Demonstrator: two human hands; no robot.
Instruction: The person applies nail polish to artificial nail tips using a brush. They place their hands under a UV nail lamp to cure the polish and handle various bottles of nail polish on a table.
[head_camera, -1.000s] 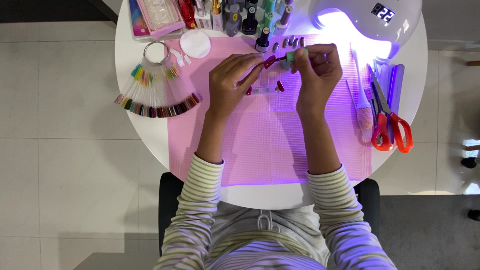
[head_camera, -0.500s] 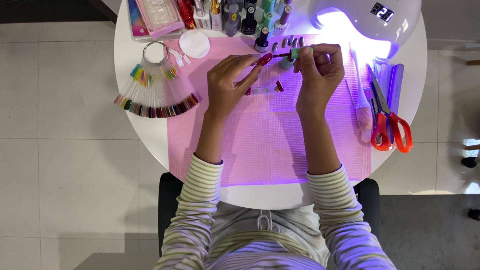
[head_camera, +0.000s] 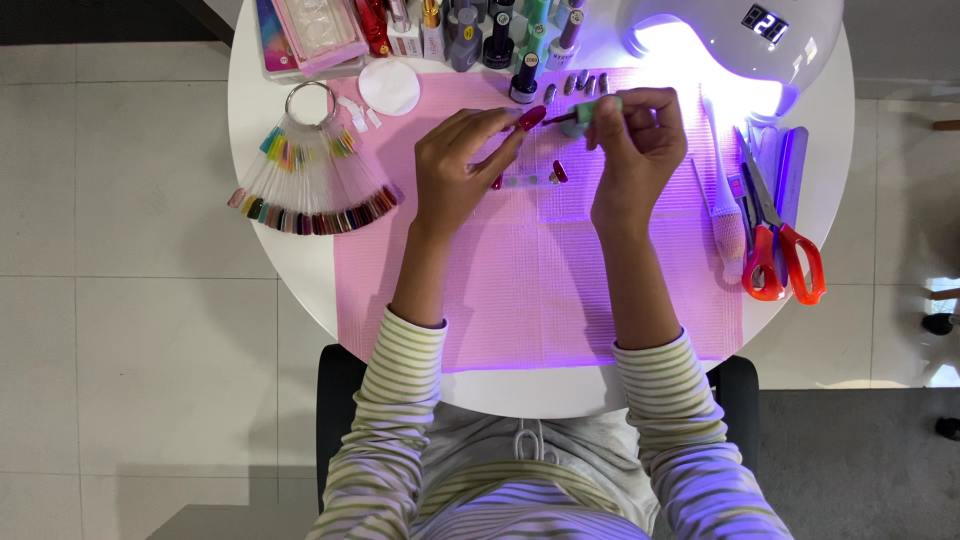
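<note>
You're mid-coat w/ both hands shut: left hand (head_camera: 462, 170) pinches a red nail tip (head_camera: 531, 117) at 12 o'clock on the pink mat (head_camera: 540, 290), right hand (head_camera: 640, 150) grips the polish brush (head_camera: 585, 114) touching it; next stroke likely needs a steady wrist.

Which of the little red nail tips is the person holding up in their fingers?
The red nail tip pinched in the left hand, at the brush; the other red tips lie on the pink mat.
</note>
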